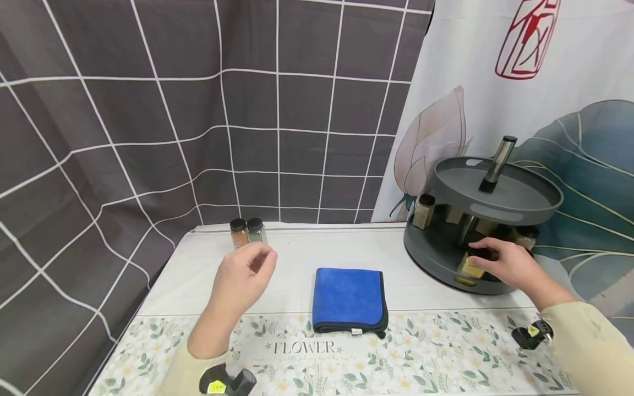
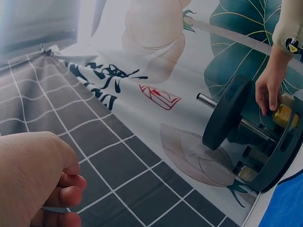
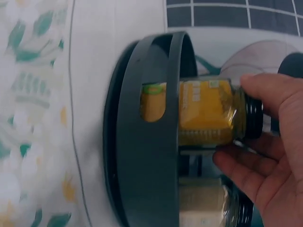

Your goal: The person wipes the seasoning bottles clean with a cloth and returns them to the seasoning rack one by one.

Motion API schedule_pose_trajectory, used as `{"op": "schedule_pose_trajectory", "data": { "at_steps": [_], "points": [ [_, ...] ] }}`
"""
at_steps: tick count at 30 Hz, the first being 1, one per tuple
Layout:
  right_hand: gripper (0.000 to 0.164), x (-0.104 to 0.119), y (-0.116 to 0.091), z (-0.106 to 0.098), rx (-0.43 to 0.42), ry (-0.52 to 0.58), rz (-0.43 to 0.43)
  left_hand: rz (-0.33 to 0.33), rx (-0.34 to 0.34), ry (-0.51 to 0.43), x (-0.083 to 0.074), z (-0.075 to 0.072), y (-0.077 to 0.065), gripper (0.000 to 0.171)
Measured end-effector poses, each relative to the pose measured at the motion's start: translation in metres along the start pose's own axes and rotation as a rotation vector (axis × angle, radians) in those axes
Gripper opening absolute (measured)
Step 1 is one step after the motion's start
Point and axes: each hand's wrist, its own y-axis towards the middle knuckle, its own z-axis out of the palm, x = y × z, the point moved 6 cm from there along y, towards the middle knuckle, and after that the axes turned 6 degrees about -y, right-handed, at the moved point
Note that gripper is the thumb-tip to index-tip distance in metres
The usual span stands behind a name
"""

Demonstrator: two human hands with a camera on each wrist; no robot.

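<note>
Dark cloth crossed by white lines is hung behind a white tabletop, whose near part is covered with a floral print. At the right, a grey two-tier rack is set near the back, with jars kept on its lower tier. Over that tier the right hand is extended, its forearm slanted inward from the lower right corner. A yellow jar is pinched near its black lid between thumb and fingers, the thumb being laid on one side and the fingers bent along the other. The jar is held within the rim of the lower tier, and part of it is seen through a slot in that rim. Beside it a paler jar is placed.

Well apart from the right, the left hand is raised at the left of the table, with its fingers loosely curled, its thumb brought near the forefinger and nothing held. Behind it, two small jars with black lids are stood side by side. Between the hands, a folded blue cloth is laid flat.
</note>
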Motion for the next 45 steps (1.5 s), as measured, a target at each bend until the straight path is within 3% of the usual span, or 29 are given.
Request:
{"op": "schedule_pose_trajectory", "data": {
  "at_steps": [6,16,19,22,24,26,29,31,35,39,42,45],
  "points": [
    [0.047,-0.017,-0.01,-0.007,-0.058,0.027,-0.024,-0.042,0.005,0.002,0.007,-0.002,0.001,0.005],
    [0.046,-0.047,-0.021,-0.016,-0.049,0.034,0.091,-0.071,0.004,-0.018,0.014,-0.005,0.004,0.006],
    [0.045,-0.054,-0.024,-0.018,-0.067,0.028,0.112,-0.092,-0.005,-0.023,0.019,-0.006,0.005,0.006],
    [0.043,-0.053,-0.028,-0.022,-0.11,-0.002,0.089,-0.154,0.001,-0.041,0.031,-0.01,0.009,0.006],
    [0.038,-0.041,-0.033,-0.027,-0.215,-0.014,0.06,-0.219,-0.006,-0.051,0.046,-0.015,0.012,0.01],
    [0.028,-0.019,-0.039,-0.031,-0.397,-0.001,-0.019,-0.321,-0.021,-0.06,0.07,-0.02,0.015,0.017],
    [0.013,0.034,-0.046,-0.027,-0.622,0.045,-0.216,-0.479,-0.056,-0.075,0.119,-0.021,0.02,0.034],
    [0.014,0.073,-0.048,-0.012,-0.655,0.048,-0.378,-0.575,-0.035,-0.126,0.155,-0.012,0.023,0.048],
    [0.021,0.147,-0.046,0.037,-0.419,0.071,-0.568,-0.667,0.112,-0.296,0.208,0.022,0.027,0.076],
    [0.036,0.206,-0.046,0.086,-0.101,0.076,-0.605,-0.701,0.214,-0.432,0.236,0.045,0.02,0.092],
    [0.055,0.234,-0.047,0.115,0.107,0.068,-0.57,-0.681,0.18,-0.454,0.246,0.047,0.016,0.085],
    [0.075,0.248,-0.047,0.137,0.237,0.025,-0.505,-0.627,0.115,-0.433,0.25,0.046,0.017,0.072]
  ]
}}
